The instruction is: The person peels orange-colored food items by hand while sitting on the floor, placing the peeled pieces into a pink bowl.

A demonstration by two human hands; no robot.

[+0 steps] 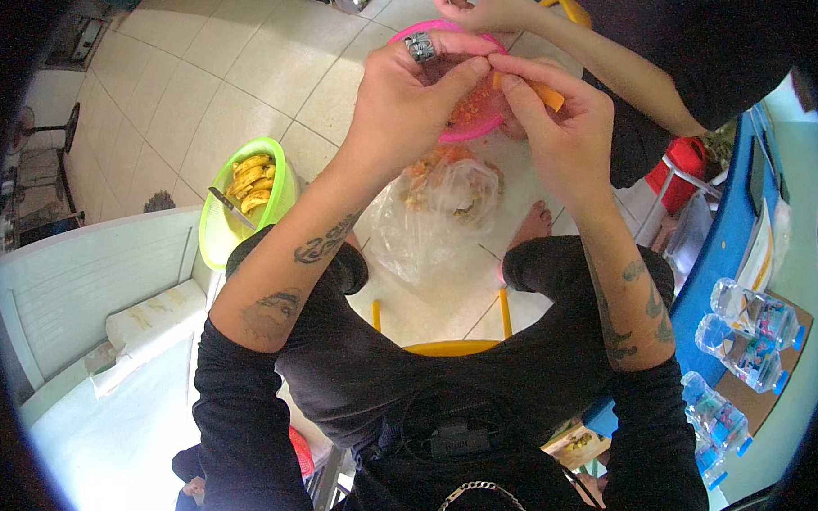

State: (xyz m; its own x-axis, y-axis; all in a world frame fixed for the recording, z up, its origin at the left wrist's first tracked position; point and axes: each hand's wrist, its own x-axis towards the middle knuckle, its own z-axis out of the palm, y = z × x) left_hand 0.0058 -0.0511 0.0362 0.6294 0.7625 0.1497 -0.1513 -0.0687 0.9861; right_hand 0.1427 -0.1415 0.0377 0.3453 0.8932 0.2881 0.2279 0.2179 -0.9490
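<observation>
My left hand [403, 100], with a metal ring on one finger, has its thumb and index finger brought together at the tips. Whatever is pinched there is too small to make out. My right hand [566, 121] meets it fingertip to fingertip and grips a flat orange piece [547, 96], perhaps a tool handle; the rest is hidden by the fingers. Both hands are above a pink basin [489, 128] with reddish-orange bits inside. Just below the basin, a clear plastic bag [414, 221] lies on the floor with orange and pale scraps [440, 177].
A green basket [212, 242] at left holds peeled yellow bananas or plantains [252, 183] and a knife [230, 206]. Another person's hand [488, 6] reaches in at the top right. Water bottles [750, 352] lie on a surface at right, near a red container [683, 171].
</observation>
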